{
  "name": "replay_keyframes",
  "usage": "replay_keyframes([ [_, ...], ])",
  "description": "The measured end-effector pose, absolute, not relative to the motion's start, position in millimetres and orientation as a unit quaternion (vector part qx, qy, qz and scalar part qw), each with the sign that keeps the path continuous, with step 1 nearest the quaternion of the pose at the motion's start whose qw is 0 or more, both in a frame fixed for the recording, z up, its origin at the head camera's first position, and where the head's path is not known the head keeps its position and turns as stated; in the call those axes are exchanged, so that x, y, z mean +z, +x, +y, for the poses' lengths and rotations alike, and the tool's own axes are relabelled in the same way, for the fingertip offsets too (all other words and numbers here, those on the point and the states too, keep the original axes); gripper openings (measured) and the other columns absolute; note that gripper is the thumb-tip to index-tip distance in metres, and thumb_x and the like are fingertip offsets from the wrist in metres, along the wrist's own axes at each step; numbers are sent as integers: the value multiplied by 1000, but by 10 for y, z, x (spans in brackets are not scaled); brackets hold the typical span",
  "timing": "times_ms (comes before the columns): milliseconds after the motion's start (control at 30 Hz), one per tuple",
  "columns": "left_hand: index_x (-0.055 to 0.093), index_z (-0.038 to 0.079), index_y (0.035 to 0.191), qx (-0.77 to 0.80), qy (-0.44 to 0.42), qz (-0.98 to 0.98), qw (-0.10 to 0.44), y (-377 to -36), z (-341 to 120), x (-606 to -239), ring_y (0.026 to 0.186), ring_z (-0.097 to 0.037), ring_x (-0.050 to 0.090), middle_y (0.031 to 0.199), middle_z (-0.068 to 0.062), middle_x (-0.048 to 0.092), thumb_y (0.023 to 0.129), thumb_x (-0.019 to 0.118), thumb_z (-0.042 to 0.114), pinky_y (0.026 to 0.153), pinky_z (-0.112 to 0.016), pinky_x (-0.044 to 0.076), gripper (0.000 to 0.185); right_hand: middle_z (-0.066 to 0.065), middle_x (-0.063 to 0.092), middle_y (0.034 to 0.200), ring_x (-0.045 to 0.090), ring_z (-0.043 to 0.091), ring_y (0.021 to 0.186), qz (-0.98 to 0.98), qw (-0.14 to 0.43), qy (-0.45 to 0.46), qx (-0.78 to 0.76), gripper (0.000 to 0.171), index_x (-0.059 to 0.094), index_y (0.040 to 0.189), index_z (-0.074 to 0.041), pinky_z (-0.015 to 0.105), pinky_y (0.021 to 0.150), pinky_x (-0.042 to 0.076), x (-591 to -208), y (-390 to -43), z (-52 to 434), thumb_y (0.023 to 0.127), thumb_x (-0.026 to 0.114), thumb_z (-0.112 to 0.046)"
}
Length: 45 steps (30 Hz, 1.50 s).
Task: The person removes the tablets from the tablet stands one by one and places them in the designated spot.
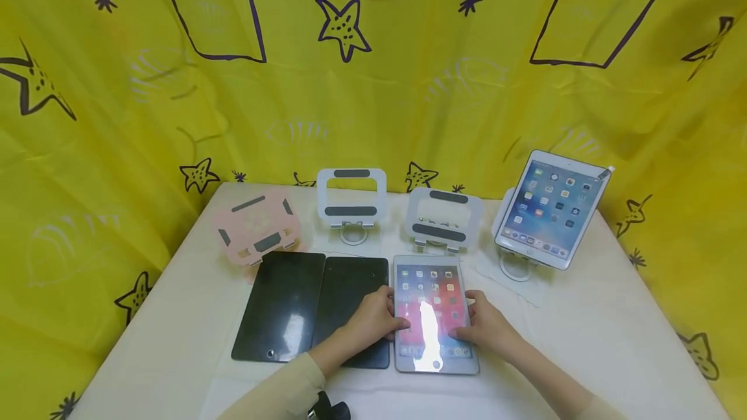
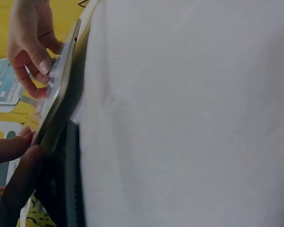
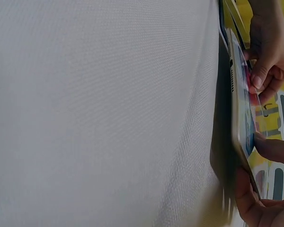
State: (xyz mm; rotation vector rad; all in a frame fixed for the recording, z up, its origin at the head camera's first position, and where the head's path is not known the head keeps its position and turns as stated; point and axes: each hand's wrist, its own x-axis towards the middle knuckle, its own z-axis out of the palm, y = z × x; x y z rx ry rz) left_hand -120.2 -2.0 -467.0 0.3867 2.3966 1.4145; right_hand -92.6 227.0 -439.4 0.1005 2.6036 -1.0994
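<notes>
Lit tablet point(image 1: 434, 316) lies near the desk's point(image 1: 613, 316) front edge, long axis running front to back, between both hands: left hand point(image 1: 373, 319) grips its left edge, right hand point(image 1: 487, 328) its right, equally near.

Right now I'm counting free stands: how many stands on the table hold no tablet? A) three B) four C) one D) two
A: the pink stand and two white stands hold no tablet, while a fourth at the right holds a lit tablet.
</notes>
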Motion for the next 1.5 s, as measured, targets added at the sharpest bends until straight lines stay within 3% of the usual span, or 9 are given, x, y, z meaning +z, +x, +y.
replay_keyframes([
  [200, 52, -5, 99, 458, 143, 857, 190, -1273, -15, -4627, 40, -9, 54, 57, -2, 52, 74, 80, 12, 41, -19, 45, 42, 14, 61, 94, 56, 19, 79, 906, 175, 52, -382, 74, 37, 129, 10, 39, 76, 53, -4431, -940, 2291, 73, 80, -12],
  [333, 54, -5, 94, 419, 158, 871, 203, -1301, 10, -4567, 38, -9, 54, 52, -2, 53, 80, 76, 13, 40, -20, 45, 32, 12, 61, 92, 57, 19, 77, 901, 167, 47, -397, 74, 37, 129, 10, 37, 75, 52, -4458, -928, 2310, 72, 80, -11],
  [500, 52, -12, 115, 383, 181, 885, 196, -1325, 51, -4448, 38, -9, 56, 58, -7, 59, 86, 69, 15, 40, -20, 46, 43, 12, 61, 90, 57, 20, 77, 904, 144, 33, -402, 74, 37, 129, 10, 36, 73, 52, -4480, -909, 2275, 71, 80, -8],
  [667, 44, -8, 133, 388, 187, 884, 182, -1357, 100, -4382, 46, -8, 57, 64, -4, 60, 85, 71, 18, 47, -19, 48, 61, 10, 60, 91, 55, 19, 76, 920, 130, 33, -367, 69, 39, 130, 8, 35, 70, 51, -4469, -916, 2301, 76, 77, -14],
  [833, 49, -4, 130, 389, 190, 878, 204, -1350, 135, -4420, 47, -10, 57, 58, 0, 56, 84, 71, 20, 46, -21, 47, 57, 12, 61, 91, 54, 19, 72, 941, 99, 43, -320, 60, 45, 126, 6, 36, 68, 49, -4398, -939, 2419, 80, 74, -19],
  [1067, 53, 2, 128, 359, 192, 897, 169, -1367, 202, -4426, 60, -7, 57, 78, 0, 66, 81, 74, 25, 51, -20, 47, 56, 10, 60, 89, 61, 21, 77, 935, 32, 62, -349, 45, 51, 118, 6, 30, 65, 48, -4362, -916, 2539, 85, 70, -20],
  [1333, 53, 12, 130, 372, 187, 897, 151, -1411, 347, -4378, 76, -7, 59, 94, 4, 66, 76, 76, 39, 63, -26, 48, 64, 20, 64, 100, 64, 31, 85, 933, -24, 78, -351, 47, 52, 117, 5, 40, 74, 52, -4301, -884, 2629, 86, 69, -26],
  [1500, 51, 17, 133, 378, 176, 898, 137, -1443, 445, -4344, 81, -6, 59, 103, 5, 64, 72, 75, 51, 72, -33, 51, 73, 23, 62, 103, 64, 33, 84, 935, -92, 71, -334, 50, 49, 119, 7, 44, 74, 53, -4249, -906, 2704, 84, 72, -21],
])
